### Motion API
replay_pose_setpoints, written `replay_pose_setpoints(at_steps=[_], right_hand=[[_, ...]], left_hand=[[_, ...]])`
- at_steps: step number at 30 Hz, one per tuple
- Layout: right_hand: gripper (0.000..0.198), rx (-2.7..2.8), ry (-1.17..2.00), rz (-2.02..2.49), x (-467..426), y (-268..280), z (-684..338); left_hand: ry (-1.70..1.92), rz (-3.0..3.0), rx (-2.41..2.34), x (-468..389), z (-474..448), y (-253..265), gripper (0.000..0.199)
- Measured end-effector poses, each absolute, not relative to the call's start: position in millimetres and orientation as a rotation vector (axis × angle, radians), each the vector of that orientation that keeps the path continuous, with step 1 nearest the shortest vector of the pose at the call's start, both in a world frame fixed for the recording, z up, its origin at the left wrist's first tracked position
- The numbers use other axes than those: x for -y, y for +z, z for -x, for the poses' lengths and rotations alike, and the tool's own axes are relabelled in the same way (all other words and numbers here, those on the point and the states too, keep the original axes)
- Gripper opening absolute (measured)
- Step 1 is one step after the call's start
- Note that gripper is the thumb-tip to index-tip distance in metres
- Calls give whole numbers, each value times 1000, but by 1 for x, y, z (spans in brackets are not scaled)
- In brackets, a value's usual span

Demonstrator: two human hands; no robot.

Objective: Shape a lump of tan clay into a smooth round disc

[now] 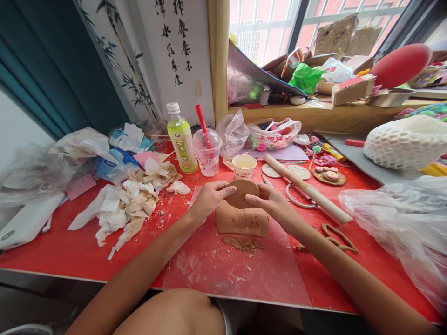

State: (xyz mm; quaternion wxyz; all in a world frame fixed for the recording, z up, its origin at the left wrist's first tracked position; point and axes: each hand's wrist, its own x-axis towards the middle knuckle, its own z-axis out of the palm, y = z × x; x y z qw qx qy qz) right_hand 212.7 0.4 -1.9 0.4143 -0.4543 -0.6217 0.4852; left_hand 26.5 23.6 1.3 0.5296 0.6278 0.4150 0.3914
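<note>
Between my two hands I hold a flat round disc of brown clay (241, 194), raised over the work mat. My left hand (213, 199) pinches its left edge, thumb on the near face. On the other edge, my right hand (268, 200) grips it the same way. Just below lies a thick block of brown clay (242, 222) with a cracked top edge. Clay crumbs (243, 244) are scattered in front of the block. Both rest on a clear plastic mat (230, 274). Behind the disc stands a paper cup (244, 166) with pale liquid.
Crumpled tissues (131, 204) are heaped at left. A green-labelled bottle (182, 139) and a plastic cup (207, 156) with a red straw stand behind. At right lie a rolling pin (307, 188), a ring (291, 195), clay strips (338, 237) and plastic wrap (394, 223). The table edge (104, 280) is nearest me.
</note>
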Motion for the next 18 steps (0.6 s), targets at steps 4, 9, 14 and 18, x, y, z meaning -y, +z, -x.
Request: replay_pose_setpoints(at_steps=[4,9,14,18], right_hand=[[35,1609,1214,1190,-1,-4,-213],[33,1669,1203,1171,0,-4,-211],[31,1612,1264,1193,0,-3,-211],[31,1537,1170,1178,-1,-3,-216]], left_hand=[[917,-1453,-927,-24,-27,3,33],[959,-1508,-960,-25,-26,1,24],[1071,-1400,-976,-25,-26,0,24],[904,-1520,-985,-23,-29,5,33]])
